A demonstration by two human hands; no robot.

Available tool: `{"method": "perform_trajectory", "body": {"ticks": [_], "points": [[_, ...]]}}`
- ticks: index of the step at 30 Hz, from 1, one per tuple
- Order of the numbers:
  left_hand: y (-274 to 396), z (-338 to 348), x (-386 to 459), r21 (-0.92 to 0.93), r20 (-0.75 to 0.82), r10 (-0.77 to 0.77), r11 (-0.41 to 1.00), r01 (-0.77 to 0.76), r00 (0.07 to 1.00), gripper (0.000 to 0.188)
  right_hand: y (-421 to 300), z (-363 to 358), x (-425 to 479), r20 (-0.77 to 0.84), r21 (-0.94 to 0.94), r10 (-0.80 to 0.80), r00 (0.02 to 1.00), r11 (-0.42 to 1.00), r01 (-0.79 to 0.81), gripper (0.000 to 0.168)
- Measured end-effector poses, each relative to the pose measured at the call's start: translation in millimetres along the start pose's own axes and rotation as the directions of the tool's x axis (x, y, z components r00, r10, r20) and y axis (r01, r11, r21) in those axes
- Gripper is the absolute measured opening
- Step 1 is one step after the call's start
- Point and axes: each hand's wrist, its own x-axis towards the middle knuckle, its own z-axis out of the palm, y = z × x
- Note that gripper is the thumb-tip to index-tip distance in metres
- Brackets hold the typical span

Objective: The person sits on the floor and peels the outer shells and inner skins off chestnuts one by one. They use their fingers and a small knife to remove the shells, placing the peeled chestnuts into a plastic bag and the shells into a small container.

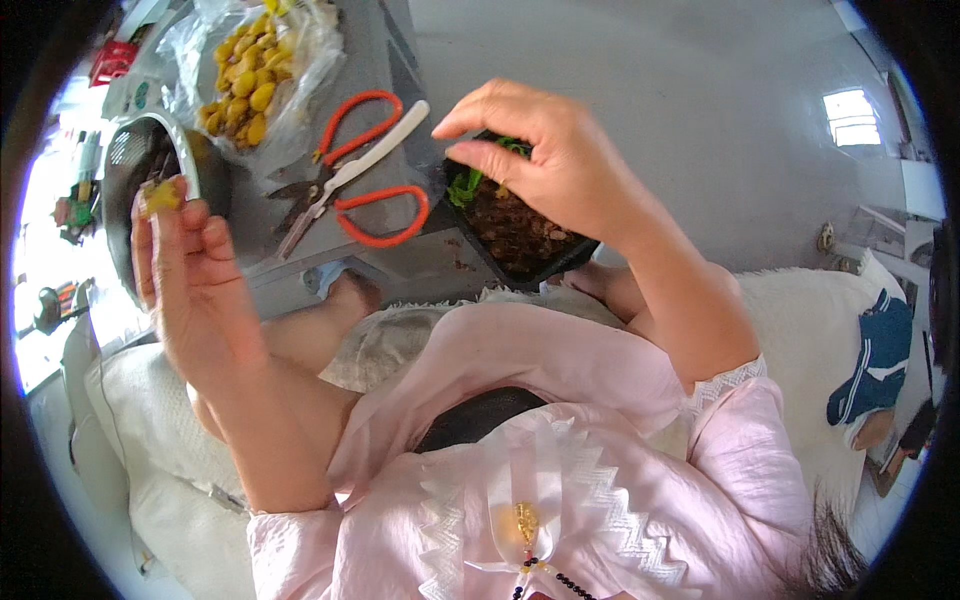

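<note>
Between the fingertips of my left hand (206, 289) is a small yellow piece of fruit (161, 196), raised in front of a dark basket with a pale rim (186, 154). My right hand (544, 146) hovers above a black plastic container (480, 251). Its thumb and fingers are apart, with nothing visible between them. Brown scraps (517, 240) and green leaves (466, 187) lie in the container. Red-handled scissors (382, 191) lie on the grey table (367, 45) between my hands, with a white-handled knife (375, 150) across them.
A clear plastic bag (311, 82) of yellow oval fruits (251, 82) sits at the table's far side. Under me is a sofa with a cream cover (780, 322). A dark blue garment (874, 360) lies at its right end. Pens (86, 169) stand at far left.
</note>
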Motion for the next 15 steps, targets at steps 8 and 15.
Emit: {"method": "perform_trajectory", "body": {"ticks": [8,15], "points": [[-4.1,-30.8,-30.4,-0.044,-0.152,-0.184,0.983,0.180,0.971,0.024,14.1,57.3,17.9,0.105,-0.101,-0.117,0.988,0.987,0.127,0.020],[-31.5,-37.5,-58.5,-0.314,-0.051,-0.470,0.845,0.433,0.881,0.024,16.1,86.8,38.3,0.124,-0.302,-0.236,0.964,0.917,0.263,0.016]]}}
